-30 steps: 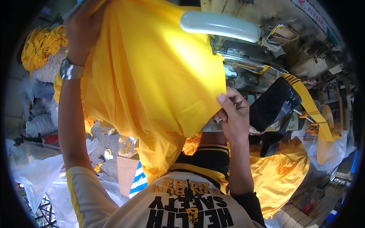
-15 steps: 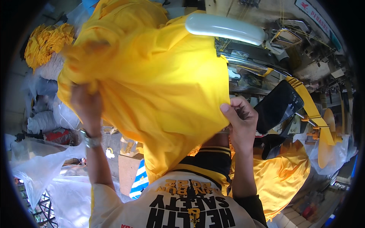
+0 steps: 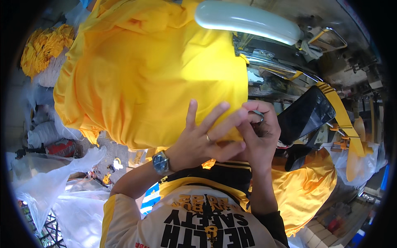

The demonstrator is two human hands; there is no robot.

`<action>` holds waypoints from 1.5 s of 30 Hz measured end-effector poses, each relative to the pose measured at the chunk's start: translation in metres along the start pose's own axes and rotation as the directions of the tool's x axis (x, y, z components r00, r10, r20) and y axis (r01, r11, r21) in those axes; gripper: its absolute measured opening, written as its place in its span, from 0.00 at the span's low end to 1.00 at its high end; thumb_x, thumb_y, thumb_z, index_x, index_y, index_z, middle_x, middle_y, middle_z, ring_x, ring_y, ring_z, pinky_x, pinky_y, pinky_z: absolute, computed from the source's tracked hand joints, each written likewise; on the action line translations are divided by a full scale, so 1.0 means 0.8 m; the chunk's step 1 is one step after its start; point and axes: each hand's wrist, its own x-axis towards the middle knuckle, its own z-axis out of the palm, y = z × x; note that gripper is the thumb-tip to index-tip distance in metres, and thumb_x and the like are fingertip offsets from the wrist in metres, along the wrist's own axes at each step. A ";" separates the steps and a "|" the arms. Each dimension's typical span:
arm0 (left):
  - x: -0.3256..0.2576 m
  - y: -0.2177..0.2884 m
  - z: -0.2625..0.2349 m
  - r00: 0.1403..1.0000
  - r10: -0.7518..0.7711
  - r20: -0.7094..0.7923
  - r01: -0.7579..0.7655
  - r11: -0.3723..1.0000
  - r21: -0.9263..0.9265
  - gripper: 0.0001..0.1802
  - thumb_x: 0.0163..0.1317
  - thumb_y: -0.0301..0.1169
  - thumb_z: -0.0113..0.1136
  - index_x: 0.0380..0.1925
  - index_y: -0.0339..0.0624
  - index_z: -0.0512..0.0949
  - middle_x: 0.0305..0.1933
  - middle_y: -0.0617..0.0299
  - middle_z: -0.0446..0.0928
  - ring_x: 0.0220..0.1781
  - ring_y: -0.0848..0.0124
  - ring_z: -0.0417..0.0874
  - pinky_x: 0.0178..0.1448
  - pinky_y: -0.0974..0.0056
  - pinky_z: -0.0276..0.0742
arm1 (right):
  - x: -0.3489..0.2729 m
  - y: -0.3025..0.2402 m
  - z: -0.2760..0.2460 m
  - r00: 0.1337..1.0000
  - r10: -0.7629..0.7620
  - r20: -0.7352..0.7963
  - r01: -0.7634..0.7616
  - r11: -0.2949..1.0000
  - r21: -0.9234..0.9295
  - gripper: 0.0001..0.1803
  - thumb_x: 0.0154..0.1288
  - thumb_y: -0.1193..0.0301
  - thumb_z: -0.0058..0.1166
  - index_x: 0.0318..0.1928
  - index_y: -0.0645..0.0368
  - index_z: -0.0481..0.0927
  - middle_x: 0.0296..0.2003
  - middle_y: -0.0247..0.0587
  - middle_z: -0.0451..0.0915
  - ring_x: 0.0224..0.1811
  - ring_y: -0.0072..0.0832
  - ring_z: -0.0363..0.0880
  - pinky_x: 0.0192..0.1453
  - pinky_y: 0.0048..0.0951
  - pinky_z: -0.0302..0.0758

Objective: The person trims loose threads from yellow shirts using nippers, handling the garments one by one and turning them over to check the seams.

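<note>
A large piece of yellow cloth (image 3: 136,91) lies spread in front of me, its right edge reaching my hands. At that edge, my right hand (image 3: 261,134) is closed, thumb and index finger pinching near the cloth's border. A small curved metal piece (image 3: 258,115) shows at its fingers; its kind is unclear. My left hand (image 3: 206,138), with a watch on the wrist and a ring, lies over the cloth's near edge with fingers spread. Its fingertips meet the right hand's thumb, hiding the cloth's near right corner.
A white tube-shaped lamp (image 3: 248,22) hangs over metal machine parts (image 3: 264,62). Right of my hands stands a black phone (image 3: 307,113), beside a yellow strip (image 3: 343,109). More yellow cloth (image 3: 306,192) hangs at the lower right. Bundled yellow pieces (image 3: 45,47) and plastic bags (image 3: 78,219) occupy the left.
My left hand has let go of the cloth's left part and come right, next to my right hand. The lifted cloth has settled flatter. My right hand stays at the right edge.
</note>
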 end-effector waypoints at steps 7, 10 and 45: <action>0.029 -0.013 -0.023 0.993 0.033 0.112 -0.043 0.995 0.085 0.12 0.56 0.21 0.57 0.41 0.41 0.76 0.64 0.49 0.72 0.69 0.52 0.70 0.73 0.34 0.46 | 0.014 -0.002 0.003 1.000 -0.018 -0.019 0.018 1.000 0.003 0.15 0.63 0.82 0.59 0.49 0.63 0.75 0.30 0.28 0.76 0.29 0.08 0.71 0.32 0.11 0.65; 0.041 -0.021 -0.030 0.984 0.127 0.122 -0.140 0.985 0.101 0.13 0.56 0.19 0.54 0.43 0.38 0.77 0.61 0.50 0.74 0.68 0.53 0.72 0.72 0.35 0.50 | 0.017 -0.001 0.003 0.999 -0.023 -0.029 0.023 1.000 0.009 0.13 0.64 0.82 0.58 0.48 0.63 0.76 0.32 0.29 0.77 0.32 0.09 0.72 0.35 0.11 0.67; 0.133 -0.107 -0.023 0.997 0.007 0.079 -0.003 0.998 -0.057 0.14 0.54 0.33 0.63 0.39 0.41 0.84 0.44 0.59 0.80 0.52 0.58 0.76 0.63 0.47 0.65 | -0.004 0.038 0.005 0.952 -0.202 0.229 0.300 0.753 -0.586 0.27 0.55 0.79 0.62 0.57 0.56 0.74 0.24 0.42 0.79 0.23 0.35 0.80 0.29 0.34 0.76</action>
